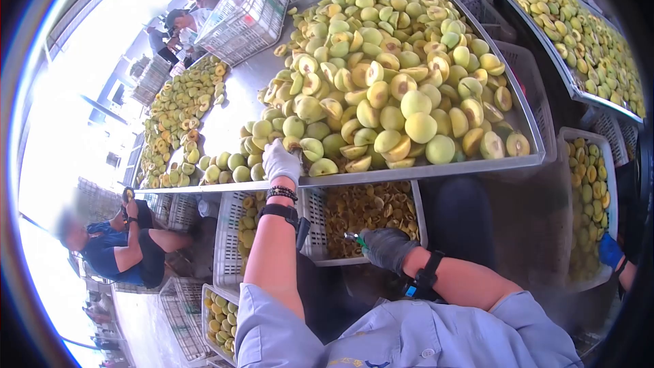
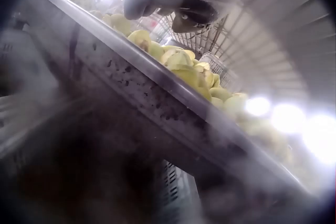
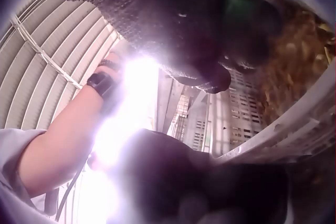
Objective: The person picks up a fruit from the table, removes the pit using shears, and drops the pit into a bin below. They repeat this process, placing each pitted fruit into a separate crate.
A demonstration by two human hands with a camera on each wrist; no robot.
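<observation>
Over the near edge of the metal table (image 1: 422,172), the white-gloved left hand (image 1: 281,162) pinches a small fruit piece (image 2: 182,23), dark and blurred in the left wrist view. Halved green-yellow fruits (image 1: 312,148) lie right beside its fingertips. The dark-gloved right hand (image 1: 390,250) is lower and to the right, its fingers curled round a green-handled tool (image 1: 355,239), above a crate (image 1: 422,215) of brown fruit scraps. In the right wrist view the dark glove (image 3: 184,24) hides most of the tool; a blurred green part shows.
A large heap of fruit (image 1: 381,75) covers much of the table, with a white crate (image 1: 245,17) at its far side. Another crate of fruit (image 1: 587,191) stands at the right. A seated person (image 1: 116,249) is at the left; others are farther back.
</observation>
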